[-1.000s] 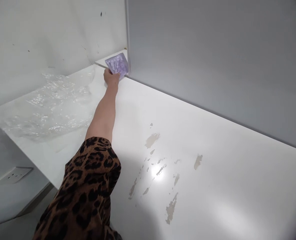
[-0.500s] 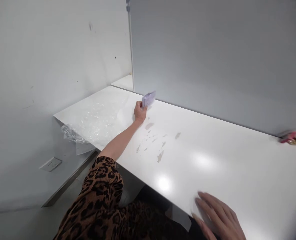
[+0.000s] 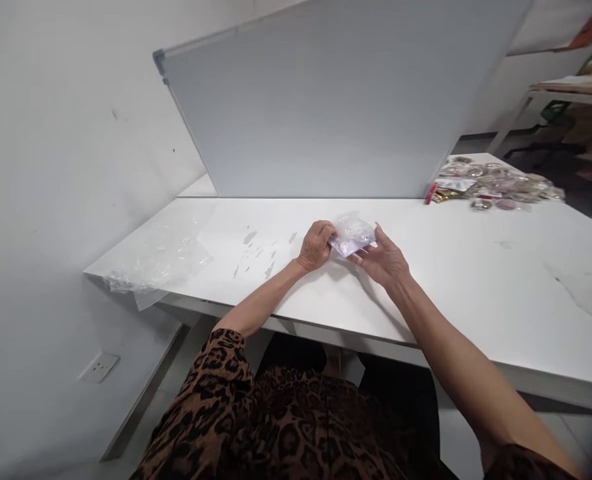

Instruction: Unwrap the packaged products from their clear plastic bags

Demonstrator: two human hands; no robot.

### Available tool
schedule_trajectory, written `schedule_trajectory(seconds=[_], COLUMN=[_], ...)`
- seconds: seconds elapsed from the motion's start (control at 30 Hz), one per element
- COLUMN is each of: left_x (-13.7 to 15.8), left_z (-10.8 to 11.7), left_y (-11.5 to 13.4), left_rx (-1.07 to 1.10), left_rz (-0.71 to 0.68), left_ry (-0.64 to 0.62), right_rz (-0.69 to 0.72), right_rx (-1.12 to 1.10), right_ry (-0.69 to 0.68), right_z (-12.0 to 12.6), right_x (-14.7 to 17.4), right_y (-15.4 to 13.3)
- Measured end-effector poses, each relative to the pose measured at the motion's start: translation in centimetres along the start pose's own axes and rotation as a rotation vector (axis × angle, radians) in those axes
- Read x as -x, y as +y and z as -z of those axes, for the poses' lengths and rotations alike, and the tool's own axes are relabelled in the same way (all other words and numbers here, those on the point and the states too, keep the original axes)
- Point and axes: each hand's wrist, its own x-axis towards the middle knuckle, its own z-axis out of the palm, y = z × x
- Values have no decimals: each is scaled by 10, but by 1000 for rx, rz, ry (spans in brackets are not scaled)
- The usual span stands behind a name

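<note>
A clear plastic packet with a pale purple part point(image 3: 352, 235) is held between both hands just above the white table point(image 3: 296, 293). My left hand point(image 3: 317, 245) is closed around its left end, fingers curled over the edge. At the opposite end, my right hand point(image 3: 383, 259) has its thumb on the right edge and its fingers beneath. What the packet contains is too small to make out. To the left of my hands, crumpled clear plastic bags point(image 3: 159, 260) lie on the table, some hanging over its front edge.
A large grey-white board point(image 3: 321, 113) stands across the back of the table. Several small wrapped packets point(image 3: 501, 183) are piled at the back right. A wall socket point(image 3: 99, 367) is low on the left. Another person's desk point(image 3: 571, 90) shows at the far right.
My left hand has brought the purple packet from the far left of the table to in front of me. My right hand, empty before, now grips it too. The view has turned right.
</note>
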Motion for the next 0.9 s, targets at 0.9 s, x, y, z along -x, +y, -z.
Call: schedule_trajectory(seconds=[0.9], left_x=[-20], left_z=[-12], left_y=[16], left_rx=[1246], left_rz=[1034], left_ry=[33], right_rz=[191], right_rx=[344], right_ry=[130], right_z=[41], right_x=[-72], right_y=[-3])
